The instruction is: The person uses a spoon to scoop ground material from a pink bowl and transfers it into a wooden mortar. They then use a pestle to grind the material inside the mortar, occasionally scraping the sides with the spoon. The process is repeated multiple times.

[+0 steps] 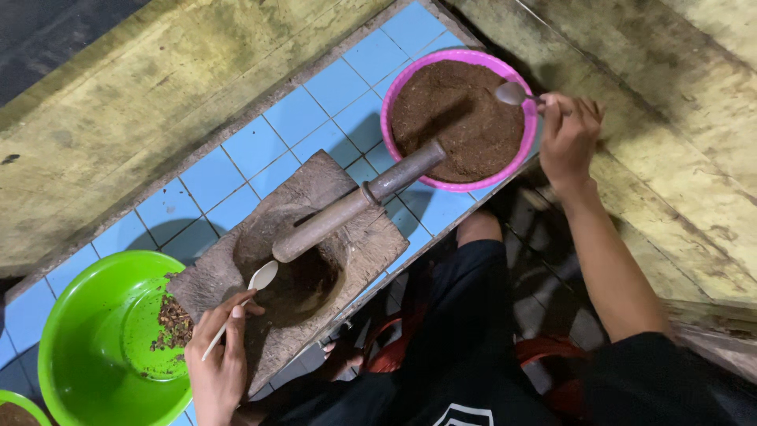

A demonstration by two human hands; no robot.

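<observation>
The left hand point(219, 363) was closed around the handle of a white plastic spoon point(244, 298), its fingers pinching the stem, with the spoon's bowl held at the near rim of the stone mortar point(347, 241). The mortar, a rough grey block with a dark hollow in its middle, sat on the blue-tiled counter point(260, 142) close to its front edge. A long stone pestle point(355, 203) lay tilted across the mortar, one end resting in the hollow and the other end reaching over the rim of the pink bowl point(392, 95).

The right hand point(569, 138) was shut around the handle of a metal spoon point(514, 94), whose bowl hovered just over the far right rim of the pink bowl. That bowl stood toward the right end of the counter, at its front edge, and was filled with a fine brown ground powder point(465, 110).

Just left of the mortar and touching it, a green plastic basin point(87, 347) sat on the counter's left part, holding a small heap of dark brown bits point(172, 322) against its right side. The rim of another green bowl point(20, 402) showed at the counter's left corner.
</observation>
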